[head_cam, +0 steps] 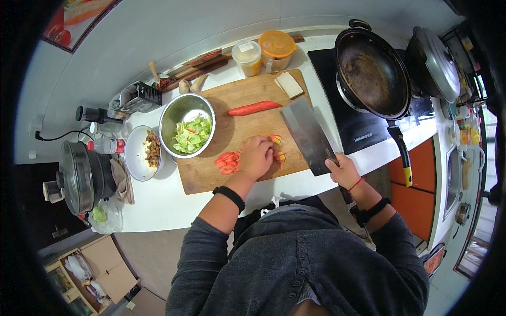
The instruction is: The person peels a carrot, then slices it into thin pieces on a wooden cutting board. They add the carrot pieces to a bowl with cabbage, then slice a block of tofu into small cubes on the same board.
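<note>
My right hand (344, 171) grips the handle of a broad cleaver (307, 134). Its blade slants up and left over the right edge of a wooden cutting board (197, 179). On the board rests my left hand (256, 157), fingers curled down; whether anything is under them is hidden. A pile of cut red carrot pieces (227, 162) lies just left of that hand. To its right are a few more carrot pieces (280, 157), some with yellowish cores. Farther back lies a long peeled carrot (254, 108), and a pale rectangular slab (289, 85) sits at the far right corner.
Left of the board stand a steel bowl (168, 108) of chopped green vegetable and a white bowl (136, 168) with brown pieces. A wok (371, 75) sits tilted on the induction cooktop (348, 138), its handle jutting forward. Two lidded containers (247, 59) stand behind the board.
</note>
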`<state>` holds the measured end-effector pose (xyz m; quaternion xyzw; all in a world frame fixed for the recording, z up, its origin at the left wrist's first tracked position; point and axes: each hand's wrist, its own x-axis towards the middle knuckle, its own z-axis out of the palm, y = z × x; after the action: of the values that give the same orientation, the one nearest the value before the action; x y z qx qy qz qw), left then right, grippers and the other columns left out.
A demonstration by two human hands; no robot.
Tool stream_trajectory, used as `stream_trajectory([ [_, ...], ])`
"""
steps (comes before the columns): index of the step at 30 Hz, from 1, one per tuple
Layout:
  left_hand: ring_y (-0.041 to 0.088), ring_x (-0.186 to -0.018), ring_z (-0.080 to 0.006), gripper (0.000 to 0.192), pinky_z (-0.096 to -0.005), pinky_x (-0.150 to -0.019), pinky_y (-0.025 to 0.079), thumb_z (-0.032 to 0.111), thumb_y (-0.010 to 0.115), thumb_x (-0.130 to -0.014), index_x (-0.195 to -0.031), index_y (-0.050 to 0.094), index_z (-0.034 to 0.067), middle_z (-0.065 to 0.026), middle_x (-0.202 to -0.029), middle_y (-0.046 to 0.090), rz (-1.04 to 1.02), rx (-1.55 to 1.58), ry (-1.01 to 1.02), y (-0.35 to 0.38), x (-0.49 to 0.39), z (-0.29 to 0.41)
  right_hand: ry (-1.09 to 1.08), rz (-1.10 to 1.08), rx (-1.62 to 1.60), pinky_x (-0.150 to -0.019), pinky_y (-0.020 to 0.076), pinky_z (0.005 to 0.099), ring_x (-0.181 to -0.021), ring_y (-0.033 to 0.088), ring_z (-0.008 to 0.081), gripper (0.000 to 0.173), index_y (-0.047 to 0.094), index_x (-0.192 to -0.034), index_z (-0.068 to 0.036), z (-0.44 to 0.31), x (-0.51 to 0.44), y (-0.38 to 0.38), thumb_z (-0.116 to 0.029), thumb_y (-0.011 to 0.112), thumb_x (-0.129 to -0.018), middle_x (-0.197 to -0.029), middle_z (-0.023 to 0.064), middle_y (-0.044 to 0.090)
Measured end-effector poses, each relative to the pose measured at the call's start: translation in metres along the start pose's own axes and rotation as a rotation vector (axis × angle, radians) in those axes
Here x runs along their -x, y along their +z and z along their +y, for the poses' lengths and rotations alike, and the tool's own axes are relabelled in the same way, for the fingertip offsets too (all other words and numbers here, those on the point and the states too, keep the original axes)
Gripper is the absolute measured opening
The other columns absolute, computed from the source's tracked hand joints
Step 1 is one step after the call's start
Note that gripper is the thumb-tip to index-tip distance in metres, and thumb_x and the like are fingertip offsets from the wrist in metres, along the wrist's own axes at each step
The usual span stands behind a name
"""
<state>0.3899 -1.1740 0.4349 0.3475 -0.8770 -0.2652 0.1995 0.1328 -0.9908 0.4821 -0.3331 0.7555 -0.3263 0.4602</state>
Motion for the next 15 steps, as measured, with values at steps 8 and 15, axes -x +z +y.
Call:
stream_trajectory([
  [8, 0.045, -0.127, -0.0419, 0.051, -0.0517, -0.104, 0.037, 0.029, 0.072, -0.083, -0.127, 0.059, 0.007, -0.0235, -0.138, 0.048, 0.308, -0.131, -0.219, -0.039, 0.086, -0.047, 0.257, -0.061, -0.419, -0.043, 0.0385, 0.0282, -0.047, 0.048, 0.0119, 0.021, 0.055, -0.108, 0.000, 0.051, 0.009, 0.021, -0.018, 0.060, -0.099, -0.078, 0.0043, 0.057],
  [15, 0.033, -0.136, -0.0506, 0.080, -0.0579, -0.112, 0.027, 0.046, 0.073, -0.080, -0.140, 0.044, 0.002, -0.0346, -0.147, 0.033, 0.230, -0.201, -0.450, -0.018, 0.096, -0.052, 0.268, -0.188, -0.360, -0.043, 0.0390, 0.0287, -0.046, 0.047, 0.0115, 0.026, 0.056, -0.111, -0.003, 0.041, 0.001, 0.064, -0.024, 0.063, -0.098, -0.068, 0.0018, 0.053],
])
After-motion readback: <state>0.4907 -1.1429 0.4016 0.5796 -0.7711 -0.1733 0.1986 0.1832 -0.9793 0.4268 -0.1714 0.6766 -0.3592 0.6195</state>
